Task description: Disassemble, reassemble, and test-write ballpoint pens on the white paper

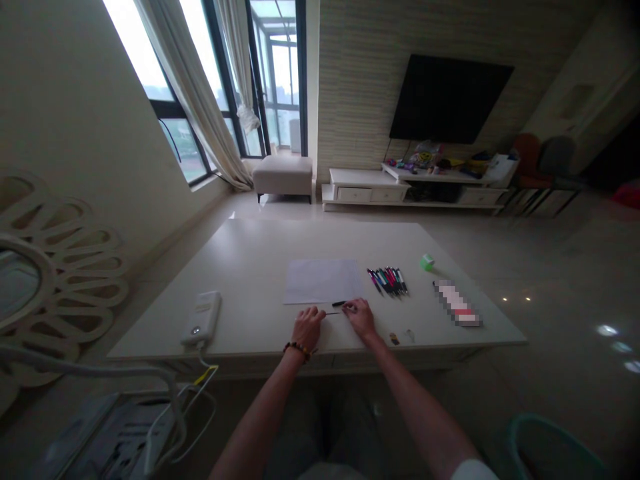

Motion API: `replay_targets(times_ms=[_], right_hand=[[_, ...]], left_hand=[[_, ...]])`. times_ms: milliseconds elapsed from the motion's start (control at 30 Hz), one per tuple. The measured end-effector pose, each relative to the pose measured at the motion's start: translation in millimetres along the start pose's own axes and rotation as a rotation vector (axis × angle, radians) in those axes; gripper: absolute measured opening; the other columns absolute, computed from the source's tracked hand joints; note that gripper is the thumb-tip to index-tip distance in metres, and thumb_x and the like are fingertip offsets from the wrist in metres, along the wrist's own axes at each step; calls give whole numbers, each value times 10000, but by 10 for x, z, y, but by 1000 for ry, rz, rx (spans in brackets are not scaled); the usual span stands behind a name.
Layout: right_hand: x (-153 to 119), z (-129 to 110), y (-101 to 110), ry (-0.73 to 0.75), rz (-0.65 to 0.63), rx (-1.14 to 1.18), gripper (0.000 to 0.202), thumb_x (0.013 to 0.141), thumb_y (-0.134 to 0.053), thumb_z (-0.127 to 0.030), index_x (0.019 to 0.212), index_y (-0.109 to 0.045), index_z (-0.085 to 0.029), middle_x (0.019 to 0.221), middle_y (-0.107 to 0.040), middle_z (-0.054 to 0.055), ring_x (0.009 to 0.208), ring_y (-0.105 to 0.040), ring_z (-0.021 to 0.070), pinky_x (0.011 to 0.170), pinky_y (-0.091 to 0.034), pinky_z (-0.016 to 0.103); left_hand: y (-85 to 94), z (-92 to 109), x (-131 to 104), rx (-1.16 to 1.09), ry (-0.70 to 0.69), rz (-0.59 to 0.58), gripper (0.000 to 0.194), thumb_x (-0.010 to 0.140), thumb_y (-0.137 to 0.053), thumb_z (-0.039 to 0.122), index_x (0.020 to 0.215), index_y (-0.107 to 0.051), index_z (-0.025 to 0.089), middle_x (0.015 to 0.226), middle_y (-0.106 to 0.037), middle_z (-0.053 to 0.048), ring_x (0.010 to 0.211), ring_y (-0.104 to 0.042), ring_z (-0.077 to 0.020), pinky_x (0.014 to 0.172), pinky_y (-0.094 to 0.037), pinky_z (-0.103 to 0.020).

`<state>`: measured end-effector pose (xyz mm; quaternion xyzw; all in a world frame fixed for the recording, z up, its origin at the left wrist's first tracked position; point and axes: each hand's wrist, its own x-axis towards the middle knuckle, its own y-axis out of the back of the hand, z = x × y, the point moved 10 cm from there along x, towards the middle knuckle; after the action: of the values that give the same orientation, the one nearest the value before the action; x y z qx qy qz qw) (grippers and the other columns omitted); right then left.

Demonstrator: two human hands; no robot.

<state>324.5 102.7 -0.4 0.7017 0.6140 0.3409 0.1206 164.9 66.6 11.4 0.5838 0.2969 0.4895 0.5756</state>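
White bench (255, 327), near edge: left hand (307, 327) pinches thin dark rod (333, 313), right hand (360, 319) bunched, grip unclear; rod probably light, stiff, best held endwise.

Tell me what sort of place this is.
Most likely a living room in a home: there's a big television, a long low cabinet below it, and a padded footstool.

i can read no words or numbers; the marking (203, 308) on the white box (206, 320) is too small for me, the pink-and-red item (456, 304) blurred out.
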Motion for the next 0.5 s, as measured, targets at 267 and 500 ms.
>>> replay_targets(times_ms=[267, 500], right_hand=[[-197, -160, -9, 60, -26, 70, 182, 795, -568, -328, 891, -678, -218, 868, -590, 71, 872, -505, 208, 801, -406, 319], [-252, -98, 33, 81, -69, 74, 101, 759, -615, -284, 764, -698, -225, 792, -594, 58, 826, -514, 204, 774, -411, 322]], left_hand=[[20, 97, 0, -36, -83, -16, 178, 865, -419, 191, 950, -565, 247, 906, -531, -38, 837, -468, -164, 748, -336, -302], [-14, 77, -13, -37, -98, 17, 171, 877, -419, 208, 973, -555, 249, 908, -552, -27, 842, -486, -157, 744, -348, -289]])
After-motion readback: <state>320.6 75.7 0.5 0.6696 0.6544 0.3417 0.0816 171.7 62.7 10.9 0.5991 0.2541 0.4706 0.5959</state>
